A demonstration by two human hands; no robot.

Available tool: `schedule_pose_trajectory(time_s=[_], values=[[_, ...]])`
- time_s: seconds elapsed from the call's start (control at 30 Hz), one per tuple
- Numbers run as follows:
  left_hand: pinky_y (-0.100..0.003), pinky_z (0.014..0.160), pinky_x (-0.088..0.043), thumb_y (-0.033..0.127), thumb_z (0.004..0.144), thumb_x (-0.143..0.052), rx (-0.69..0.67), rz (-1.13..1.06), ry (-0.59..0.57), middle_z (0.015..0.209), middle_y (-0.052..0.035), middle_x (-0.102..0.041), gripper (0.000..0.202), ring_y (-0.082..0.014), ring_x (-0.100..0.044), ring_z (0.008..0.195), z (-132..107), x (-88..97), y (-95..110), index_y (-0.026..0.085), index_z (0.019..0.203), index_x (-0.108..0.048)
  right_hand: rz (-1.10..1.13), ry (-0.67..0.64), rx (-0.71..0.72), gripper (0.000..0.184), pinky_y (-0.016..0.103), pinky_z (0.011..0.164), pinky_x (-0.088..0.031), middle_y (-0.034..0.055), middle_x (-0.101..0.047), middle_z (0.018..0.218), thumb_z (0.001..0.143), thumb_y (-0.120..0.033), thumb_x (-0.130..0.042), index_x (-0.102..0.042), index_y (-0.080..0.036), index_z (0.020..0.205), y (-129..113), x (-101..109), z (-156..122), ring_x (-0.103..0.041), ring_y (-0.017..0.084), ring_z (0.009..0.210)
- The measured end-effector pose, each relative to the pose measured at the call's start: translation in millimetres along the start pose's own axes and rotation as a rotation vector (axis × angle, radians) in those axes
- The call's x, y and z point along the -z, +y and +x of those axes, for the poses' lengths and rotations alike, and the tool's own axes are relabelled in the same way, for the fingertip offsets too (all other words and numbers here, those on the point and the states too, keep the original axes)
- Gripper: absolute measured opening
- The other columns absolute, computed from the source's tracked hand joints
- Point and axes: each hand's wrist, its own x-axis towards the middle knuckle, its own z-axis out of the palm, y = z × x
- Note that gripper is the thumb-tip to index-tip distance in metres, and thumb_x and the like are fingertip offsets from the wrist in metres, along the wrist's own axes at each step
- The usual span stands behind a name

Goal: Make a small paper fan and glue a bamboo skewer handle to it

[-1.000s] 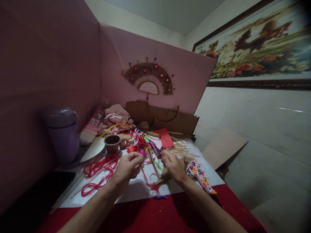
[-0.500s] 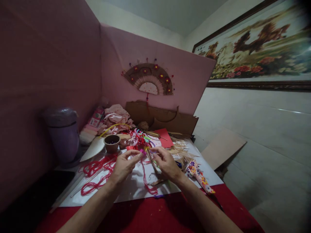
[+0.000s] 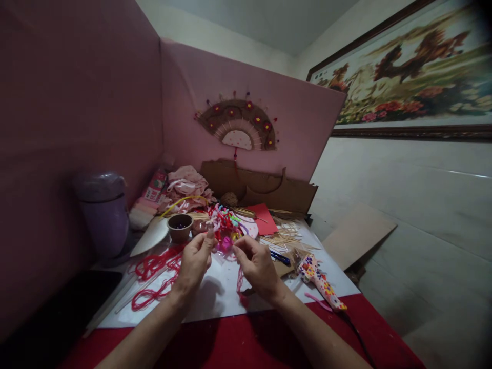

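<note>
Both hands are raised over a white sheet (image 3: 219, 300) on a red tabletop. My left hand (image 3: 195, 261) has its fingertips pinched upward on something too small to name. My right hand (image 3: 257, 265) is also pinched, and a thin red thread (image 3: 239, 282) hangs down from its fingers to the sheet. Just beyond the fingers lies a heap of coloured pipe cleaners and pink bits (image 3: 226, 225). The two hands are a short gap apart.
A brown cup of beads (image 3: 180, 227), loose red yarn (image 3: 154, 279), bamboo sticks (image 3: 286, 237), a patterned glue gun (image 3: 321, 283) and red card (image 3: 262, 218) lie around. A purple bin (image 3: 103, 212) stands left. A pink board with a paper fan (image 3: 238, 125) backs the table.
The right hand has let go of the stick it held and moved left and up towards the left hand; both hands now pinch near the thread. The camera shifted slightly.
</note>
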Motion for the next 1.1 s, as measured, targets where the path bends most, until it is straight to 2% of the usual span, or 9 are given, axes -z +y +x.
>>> schedule_pose_trajectory(time_s=[0.07,0.2,0.3,0.47,0.67,0.8,0.93,1.1], values=[[-0.02,0.037,-0.013,0.056,0.071,-0.056,-0.024,0.105,-0.027,0.045,0.0054,-0.039,0.042,-0.0045,-0.025,0.037,0,0.5,-1,0.016,0.058,-0.051,-0.119,-0.024,0.068,0.016,0.024,0.055,-0.036,0.0022,-0.058,0.067,0.087,-0.027,-0.046,-0.057,-0.019,0.08,-3,2,-4,-0.05,0.013,0.059],[-0.022,0.041,-0.017,0.055,0.073,-0.054,-0.054,0.245,-0.112,0.042,0.0049,-0.032,0.047,-0.0068,-0.026,0.041,-1,0.9,-5,0.016,0.047,-0.044,-0.23,-0.058,0.147,0.018,0.024,0.06,-0.036,0.0028,-0.059,0.069,0.087,-0.024,-0.043,-0.057,-0.019,0.078,-5,3,-8,-0.052,0.014,0.062],[-0.022,0.043,-0.019,0.051,0.075,-0.054,-0.092,0.238,-0.15,0.049,0.0048,-0.034,0.043,-0.0076,-0.028,0.046,-1,0.8,-8,0.017,0.052,-0.043,-0.264,-0.072,0.169,0.017,0.024,0.06,-0.036,0.0027,-0.058,0.069,0.087,-0.023,-0.043,-0.056,-0.019,0.077,-2,3,-9,-0.052,0.014,0.062],[-0.021,0.045,-0.023,0.048,0.077,-0.054,-0.123,0.237,-0.141,0.052,0.0049,-0.037,0.038,-0.008,-0.03,0.049,1,1.2,-10,0.017,0.058,-0.042,-0.241,-0.045,0.144,0.014,0.023,0.059,-0.035,0.0015,-0.057,0.067,0.087,-0.022,-0.044,-0.055,-0.019,0.078,4,6,-8,-0.051,0.014,0.06],[-0.022,0.042,-0.017,0.055,0.075,-0.051,-0.009,0.211,-0.093,0.043,0.0055,-0.035,0.041,-0.0079,-0.027,0.041,0,2.0,-4,0.017,0.059,-0.052,-0.24,-0.041,0.163,0.014,0.023,0.06,-0.036,0.0019,-0.058,0.07,0.086,-0.02,-0.044,-0.056,-0.02,0.078,6,7,-8,-0.051,0.014,0.063],[-0.023,0.043,-0.019,0.055,0.073,-0.054,-0.053,0.289,-0.145,0.042,0.0034,-0.037,0.045,-0.0088,-0.03,0.042,0,1.9,-8,0.016,0.049,-0.05,-0.241,-0.104,0.208,0.013,0.024,0.061,-0.035,0.0023,-0.058,0.071,0.085,-0.019,-0.045,-0.056,-0.02,0.08,5,6,-9,-0.051,0.015,0.064],[-0.023,0.046,-0.023,0.047,0.074,-0.055,-0.1,0.264,-0.192,0.05,0.0045,-0.038,0.038,-0.009,-0.031,0.048,1,0.2,-12,0.017,0.053,-0.045,-0.249,-0.115,0.206,0.014,0.024,0.061,-0.035,0.0024,-0.058,0.069,0.086,-0.02,-0.044,-0.057,-0.019,0.08,4,5,-10,-0.051,0.014,0.062],[-0.022,0.046,-0.025,0.037,0.076,-0.054,-0.122,0.298,-0.248,0.052,0.0053,-0.039,0.028,-0.0087,-0.032,0.048,2,1.6,-14,0.017,0.058,-0.047,-0.206,-0.095,0.141,0.013,0.023,0.056,-0.033,0.0001,-0.055,0.062,0.087,-0.024,-0.046,-0.057,-0.019,0.081,3,5,-10,-0.049,0.013,0.056]])
